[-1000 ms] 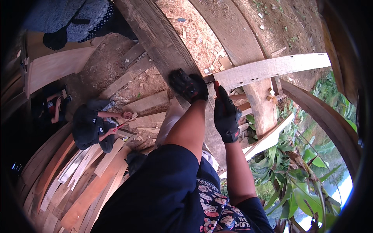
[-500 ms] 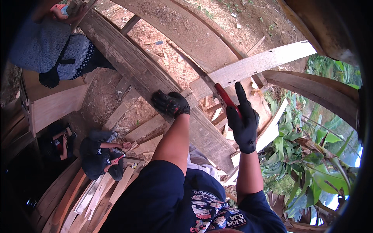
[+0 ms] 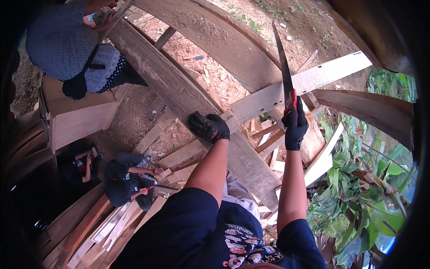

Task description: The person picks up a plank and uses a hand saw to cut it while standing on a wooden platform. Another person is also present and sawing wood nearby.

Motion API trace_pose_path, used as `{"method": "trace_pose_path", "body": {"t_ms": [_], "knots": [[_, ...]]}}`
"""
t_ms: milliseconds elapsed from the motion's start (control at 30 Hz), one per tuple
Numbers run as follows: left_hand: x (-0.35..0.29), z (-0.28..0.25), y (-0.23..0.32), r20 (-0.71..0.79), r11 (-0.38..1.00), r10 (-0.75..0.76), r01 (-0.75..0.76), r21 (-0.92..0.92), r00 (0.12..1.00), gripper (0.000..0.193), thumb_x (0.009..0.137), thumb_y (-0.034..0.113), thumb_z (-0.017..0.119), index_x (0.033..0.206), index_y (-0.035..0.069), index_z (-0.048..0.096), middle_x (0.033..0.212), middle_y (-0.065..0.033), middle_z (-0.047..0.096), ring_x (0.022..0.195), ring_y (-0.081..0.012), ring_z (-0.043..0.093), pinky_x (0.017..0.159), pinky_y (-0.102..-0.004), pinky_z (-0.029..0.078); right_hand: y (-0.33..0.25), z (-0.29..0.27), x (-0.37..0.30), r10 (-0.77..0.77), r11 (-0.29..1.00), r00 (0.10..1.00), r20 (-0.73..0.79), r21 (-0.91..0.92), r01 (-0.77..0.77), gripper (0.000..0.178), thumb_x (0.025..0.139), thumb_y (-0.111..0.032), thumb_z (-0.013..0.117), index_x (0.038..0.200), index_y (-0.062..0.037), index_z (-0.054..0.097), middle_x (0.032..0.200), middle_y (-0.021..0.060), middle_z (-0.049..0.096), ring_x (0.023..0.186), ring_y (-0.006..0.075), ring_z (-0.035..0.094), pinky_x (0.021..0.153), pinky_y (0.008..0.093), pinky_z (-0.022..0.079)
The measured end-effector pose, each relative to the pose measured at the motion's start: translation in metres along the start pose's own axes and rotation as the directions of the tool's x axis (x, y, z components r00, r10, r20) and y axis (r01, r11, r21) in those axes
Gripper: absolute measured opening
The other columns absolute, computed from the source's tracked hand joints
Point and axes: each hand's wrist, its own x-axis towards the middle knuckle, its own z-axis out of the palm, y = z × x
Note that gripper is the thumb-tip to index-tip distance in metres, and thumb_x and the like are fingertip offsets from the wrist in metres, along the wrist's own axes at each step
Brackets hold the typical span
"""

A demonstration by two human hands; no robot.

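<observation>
In my right hand (image 3: 295, 125), black-gloved and closed round the red handle, is a handsaw (image 3: 282, 58). Its dark blade points upward, crossing in front of a pale wooden plank (image 3: 329, 73) with small dark holes. My left hand (image 3: 209, 127), also in a black glove, presses on a wide weathered board (image 3: 168, 83) with its fingers bunched over the wood. The left end of the pale plank lies by that hand, against the wide board. The undersides of the left fingers are hidden.
A person in grey (image 3: 60, 45) is by the board's far left end. Another person (image 3: 127, 179) crouches among timber at lower left, holding a red-handled tool. A wooden box (image 3: 80, 121) stands on the left. Curved planks (image 3: 215, 40), offcuts and sawdust lie ahead; leafy plants (image 3: 380, 210) grow at right.
My right hand has moved right and turned the saw; its blade now rises upright above the pale plank. The extended index finger has folded in. My left hand stays on the board.
</observation>
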Motion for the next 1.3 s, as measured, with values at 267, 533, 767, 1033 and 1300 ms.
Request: {"method": "trace_pose_path", "body": {"t_ms": [267,533,767,1033,1300], "knots": [[0.013,-0.017,0.004,0.091,0.996,-0.087,0.088,-0.01,0.992,0.058,0.093,0.024,0.064,0.146,0.002,0.055,0.153,-0.0256,0.051,0.148,-0.0464,0.044,0.124,-0.0624,0.032,0.023,0.011,0.013,-0.062,0.998,0.998,0.024,0.004,0.062,0.058,0.112,-0.037,0.054,0.164,-0.0107,0.048,0.084,-0.0026,0.061,0.061,0.0045,0.05,0.053,0.0239,0.039],[0.009,-0.025,0.004,0.126,0.975,-0.193,0.204,-0.082,0.973,0.063,0.095,0.032,0.064,0.149,0.002,0.056,0.161,-0.0264,0.047,0.153,-0.0457,0.039,0.129,-0.0629,0.024,0.021,0.01,0.026,0.031,0.991,0.997,-0.076,0.133,-0.021,0.058,0.107,-0.031,0.058,0.159,-0.0066,0.054,0.116,0.0106,0.074,0.082,0.0173,0.07,0.069,0.0315,0.056],[0.017,-0.049,-0.004,0.162,0.917,-0.042,0.102,-0.385,0.986,0.077,0.091,0.05,0.076,0.148,0.002,0.056,0.158,-0.0249,0.05,0.151,-0.046,0.041,0.127,-0.0638,0.026,0.039,-0.022,0.062,0.094,0.985,0.995,0.027,0.144,-0.097,0.057,0.111,-0.032,0.052,0.163,-0.0075,0.049,0.154,0.0108,0.059,0.135,0.0272,0.06,0.111,0.0407,0.05],[0.01,-0.049,-0.07,0.357,0.768,0.608,-0.413,-0.489,0.709,0.088,0.092,0.053,0.074,0.16,0.006,0.047,0.165,-0.0205,0.044,0.154,-0.0404,0.037,0.13,-0.0572,0.024,0.025,-0.002,0.067,0.087,0.995,0.991,0.103,0.047,-0.092,0.057,0.107,-0.036,0.053,0.16,-0.0156,0.055,0.149,0.0132,0.064,0.127,0.0285,0.067,0.103,0.0411,0.057],[0.023,-0.113,-0.043,0.775,0.812,0.535,-0.459,-0.361,0.337,0.11,0.091,0.054,0.07,0.171,-0.001,0.018,0.176,-0.0226,0.025,0.162,-0.0424,0.026,0.129,-0.0575,0.025,0.016,-0.013,0.072,0.092,0.992,0.993,0.077,0.077,-0.098,0.055,0.11,-0.036,0.047,0.161,-0.0163,0.054,0.154,0.0141,0.059,0.134,0.029,0.063,0.111,0.0437,0.052]]}}
